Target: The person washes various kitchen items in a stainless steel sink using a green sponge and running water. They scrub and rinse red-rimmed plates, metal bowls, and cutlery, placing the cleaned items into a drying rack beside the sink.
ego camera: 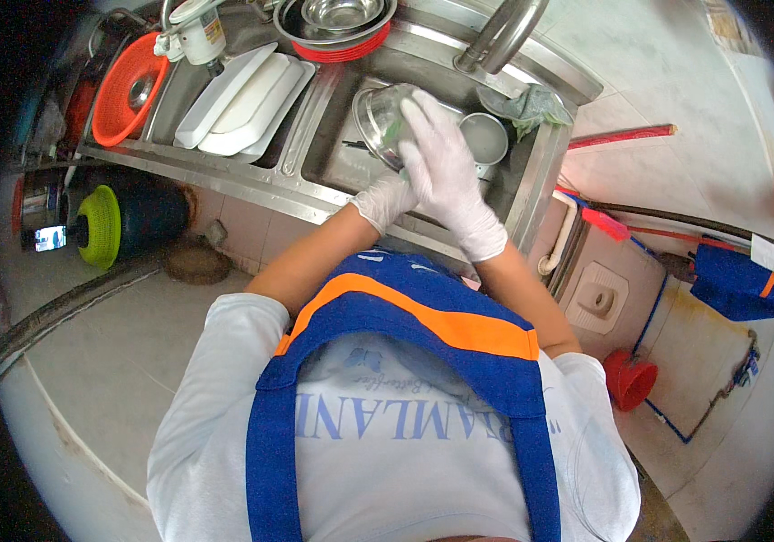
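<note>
A shiny stainless-steel bowl [370,122] is tilted on its side over the right basin [339,166] of a steel sink. My left hand [387,200], in a white disposable glove, is at the bowl's near rim and grips it; its fingertips are hidden. My right hand [441,162], gloved likewise, lies across the bowl's opening with fingers stretched out. A green patch [394,131] shows in the bowl beside those fingers; whether it is a scouring pad or a reflection is unclear. Right of the hands, a round metal container [485,139] holds cloudy liquid.
White rectangular trays [245,101] lean in the left basin, beside an orange colander [126,101]. Steel bowls [339,30] and red baskets stack behind. A faucet [499,40] and a grey-green cloth [529,112] are at the right. Dark thin sticks [356,144] lie in the right basin.
</note>
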A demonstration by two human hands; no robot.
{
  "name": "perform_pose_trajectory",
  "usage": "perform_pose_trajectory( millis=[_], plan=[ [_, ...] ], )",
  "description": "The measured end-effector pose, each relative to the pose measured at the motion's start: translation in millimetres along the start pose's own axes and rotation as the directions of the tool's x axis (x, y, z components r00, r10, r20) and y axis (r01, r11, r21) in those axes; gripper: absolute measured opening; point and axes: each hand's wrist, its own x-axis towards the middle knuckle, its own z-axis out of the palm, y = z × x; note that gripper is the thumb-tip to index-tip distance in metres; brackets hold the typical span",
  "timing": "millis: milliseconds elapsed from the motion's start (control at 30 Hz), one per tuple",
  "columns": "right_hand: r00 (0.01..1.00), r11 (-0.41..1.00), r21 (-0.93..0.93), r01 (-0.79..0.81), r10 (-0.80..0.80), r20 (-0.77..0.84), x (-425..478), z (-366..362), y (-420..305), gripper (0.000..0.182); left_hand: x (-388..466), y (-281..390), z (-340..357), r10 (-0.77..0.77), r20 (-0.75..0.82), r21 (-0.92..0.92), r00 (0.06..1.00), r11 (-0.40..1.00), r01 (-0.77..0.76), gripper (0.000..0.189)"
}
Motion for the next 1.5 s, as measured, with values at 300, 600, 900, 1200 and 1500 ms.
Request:
perform_pose_trajectory(
  millis=[300,600,900,1200,1500],
  plan=[
    [0.823,0.628,0.563,-0.537,0.536,0.187,-20,2,22,0.053,-5,-12,4,0.045,-0.021,0.062,0.999,0.997,-0.044,0.033],
    [0.984,0.979,-0.096,0.177,-0.176,0.02,-22,9,-2,0.048,-31,6,16,0.036,-0.05,-0.011,0.998,0.999,-0.036,0.04],
    [0.747,0.674,0.326,-0.662,0.564,0.351,33,-22,29,0.036,-16,18,9,0.221,-0.011,0.274,0.975,0.939,-0.209,0.033],
    [0.355,-0.205,0.806,-0.556,0.818,0.453,-51,44,39,0.031,4,33,6,0.167,-0.13,0.232,0.977,0.963,-0.134,0.027],
    [0.402,-0.191,0.833,-0.519,0.806,0.435,-57,11,38,0.036,39,51,-4,0.571,-0.356,0.756,0.74,0.642,-0.132,0.029]
  ],
)
